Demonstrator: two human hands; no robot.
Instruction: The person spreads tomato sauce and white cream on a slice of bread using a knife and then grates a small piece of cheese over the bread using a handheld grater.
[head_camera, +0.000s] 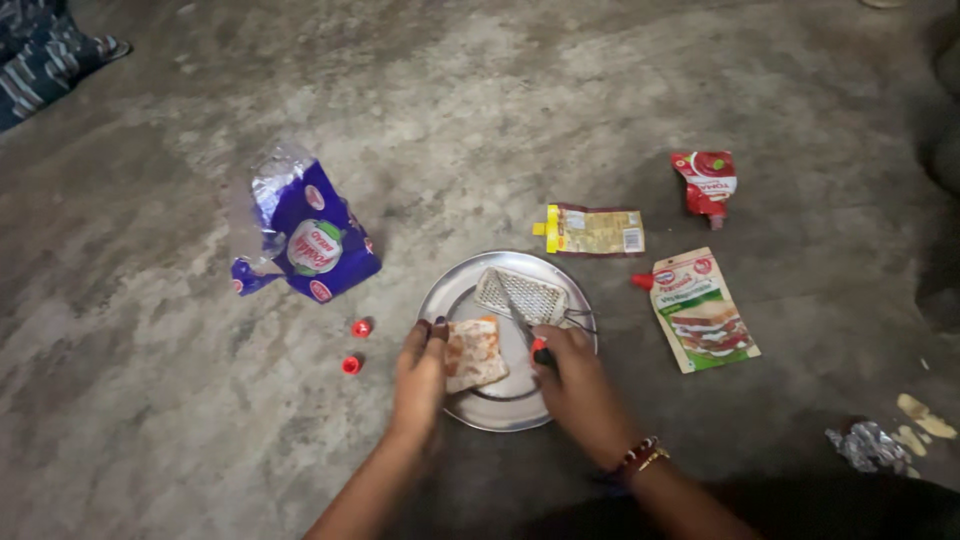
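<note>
A round steel plate (455, 290) lies on the concrete floor. On it rests a slice of bread (474, 352) spread with reddish sauce. My left hand (420, 375) grips the slice's left edge with its fingertips. My right hand (575, 385) is closed on the red handle of a small metal grater (522, 295), whose flat mesh lies over the plate's far side, just beyond the slice. A beaded bracelet sits on my right wrist.
A purple bread bag (305, 235) lies left of the plate, with two red caps (356, 346) near it. A yellow packet (592, 230), a red sauce pouch (706, 180) and a spread pouch (702, 310) lie to the right. Crumpled foil (870, 445) sits at lower right.
</note>
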